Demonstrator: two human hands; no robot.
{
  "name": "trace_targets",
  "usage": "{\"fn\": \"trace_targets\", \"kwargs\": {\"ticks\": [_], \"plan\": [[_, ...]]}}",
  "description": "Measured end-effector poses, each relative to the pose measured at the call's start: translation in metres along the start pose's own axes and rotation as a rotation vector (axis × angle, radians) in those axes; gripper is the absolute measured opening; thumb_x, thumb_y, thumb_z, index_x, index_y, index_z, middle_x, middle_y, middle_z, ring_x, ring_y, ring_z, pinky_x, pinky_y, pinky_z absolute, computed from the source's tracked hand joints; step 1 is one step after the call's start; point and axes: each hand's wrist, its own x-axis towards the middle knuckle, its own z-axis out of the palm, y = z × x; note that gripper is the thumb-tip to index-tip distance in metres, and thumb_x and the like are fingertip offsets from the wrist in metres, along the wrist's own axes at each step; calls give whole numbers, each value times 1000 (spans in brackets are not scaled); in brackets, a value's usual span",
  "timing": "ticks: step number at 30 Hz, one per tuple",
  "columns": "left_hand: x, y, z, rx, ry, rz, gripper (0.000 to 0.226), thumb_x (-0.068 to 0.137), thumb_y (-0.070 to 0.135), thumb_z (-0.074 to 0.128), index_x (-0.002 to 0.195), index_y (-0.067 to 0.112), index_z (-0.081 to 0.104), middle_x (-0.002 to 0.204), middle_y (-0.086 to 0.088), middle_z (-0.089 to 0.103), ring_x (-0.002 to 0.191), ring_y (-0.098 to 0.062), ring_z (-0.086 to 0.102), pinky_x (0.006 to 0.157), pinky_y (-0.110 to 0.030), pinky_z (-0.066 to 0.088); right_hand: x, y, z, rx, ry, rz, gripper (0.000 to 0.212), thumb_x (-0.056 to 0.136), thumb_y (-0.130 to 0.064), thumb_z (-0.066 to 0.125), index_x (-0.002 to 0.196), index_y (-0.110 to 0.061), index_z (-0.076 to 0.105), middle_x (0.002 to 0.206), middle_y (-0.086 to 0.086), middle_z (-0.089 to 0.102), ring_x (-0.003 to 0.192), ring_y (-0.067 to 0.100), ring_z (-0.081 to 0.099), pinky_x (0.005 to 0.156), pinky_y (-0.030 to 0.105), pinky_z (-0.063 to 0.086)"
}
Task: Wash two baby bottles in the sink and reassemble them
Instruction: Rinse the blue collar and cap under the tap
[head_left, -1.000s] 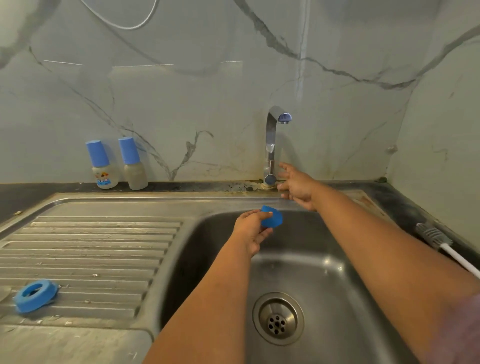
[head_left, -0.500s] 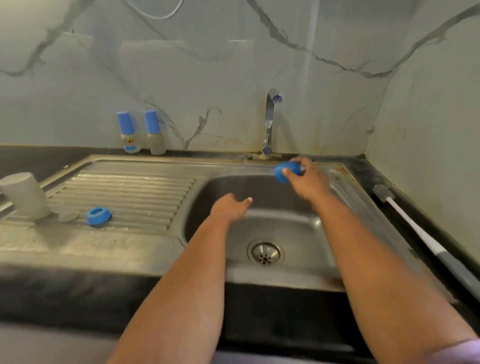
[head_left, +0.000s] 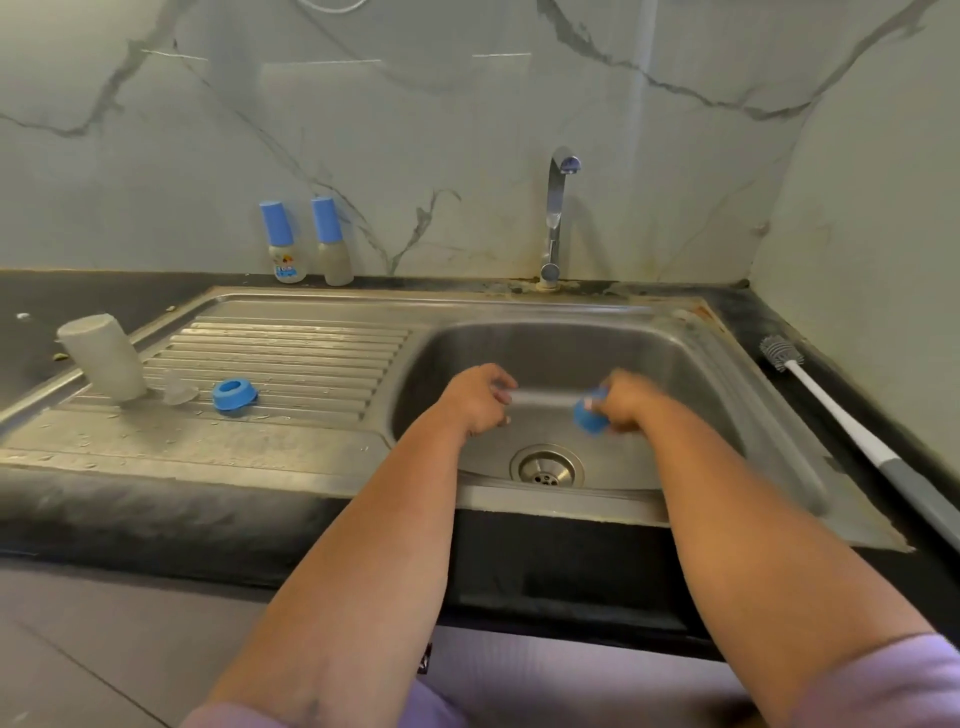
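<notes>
The right hand (head_left: 626, 402) has come down from the tap into the sink (head_left: 691, 364), gripping the blue cap (head_left: 589, 418). The left hand (head_left: 480, 397) is curled and holds nothing. The cap looks rinsed.

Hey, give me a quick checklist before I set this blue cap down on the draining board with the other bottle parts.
1. Blue plastic cap held by the right hand: ok, fingers are curled round it.
2. Left hand free: cannot tell, it is curled and blurred.
3. Tap off: ok, no stream shows at the chrome tap.
4. Room on the ribbed steel draining board: ok, bare ribs lie behind the blue screw ring.
5. Parts laid out: ok, upturned frosted bottle body and clear teat stand left of the ring.
6. Cap clean: cannot tell, blurred.
</notes>
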Motion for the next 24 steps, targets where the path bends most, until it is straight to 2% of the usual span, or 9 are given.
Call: {"fn": "trace_targets", "kwargs": {"ticks": [2, 4, 6, 8, 10, 13, 15, 18, 24], "plan": [[0, 3, 4, 258, -33, -26, 69, 84, 15, 73, 144, 25, 39, 152, -12, 25, 138, -32, 30, 109, -40, 36, -1, -1, 3, -19, -97, 23, 44, 95, -30, 60, 127, 0, 52, 108, 21, 61, 92, 32, 63, 83, 38, 54], [2, 5, 7, 345, -47, -40, 79, 85, 23, 73, 149, 29, 28, 157, -12, 6, 143, -36, 17, 114, -47, 30, 2, -9, -3, 53, 219, -171, 43, 96, -32, 56, 132, -9, 47, 126, 17, 54, 108, 33, 58, 84, 36, 45], [5, 6, 4, 158, -15, 21, 59, 88, 13, 67, 141, 22, 42, 149, -12, 32, 133, -31, 41, 104, -34, 41, 0, -16, -7, 116, 362, -310, 42, 98, -34, 53, 135, -16, 44, 132, 13, 48, 115, 31, 53, 88, 34, 40], [5, 4, 1, 91, 70, 43, 31, 92, 9, 57, 122, 15, 60, 125, -10, 59, 111, -23, 60, 91, -28, 48, 4, -13, 0, 9, 153, -166, 37, 98, -33, 54, 127, -10, 49, 120, 15, 56, 97, 29, 59, 80, 35, 45], [3, 2, 0, 172, 85, 20, 29, 93, 20, 57, 121, 18, 60, 127, -8, 58, 117, -25, 55, 99, -32, 44, 1, -5, 9, -4, -54, 91, 37, 97, -34, 56, 116, -3, 54, 106, 19, 63, 71, 23, 60, 65, 33, 52], [-6, 1, -1, 153, 95, 1, 46, 91, 36, 62, 134, 23, 51, 138, -9, 41, 130, -29, 37, 107, -38, 34, -3, -14, 3, 242, 214, 38, 43, 97, -38, 54, 131, -14, 43, 117, 17, 57, 79, 27, 61, 67, 39, 59], [-18, 0, -11, 2, 280, 82, 41, 90, 36, 64, 129, 26, 55, 136, -5, 41, 131, -25, 32, 105, -39, 33, -12, -33, 8, 568, 210, -26, 45, 99, -32, 52, 139, -26, 32, 126, 16, 49, 82, 29, 63, 60, 37, 58], [-44, -16, -41, -89, 598, 139, 27, 88, 35, 65, 114, 28, 63, 126, 0, 50, 124, -20, 35, 96, -28, 29, -34, -75, 32, 913, -110, -53, 37, 100, -20, 51, 134, -24, 39, 127, 17, 44, 84, 30, 64, 60, 34, 57], [-83, -110, -120, -195, 1038, -37, 10, 88, 20, 67, 98, 19, 68, 110, -5, 61, 115, -26, 47, 85, -22, 26, -67, -174, 84, 578, -297, -533, 37, 89, -13, 68, 123, -22, 55, 125, 12, 52, 109, 28, 59, 80, 34, 57]]}}
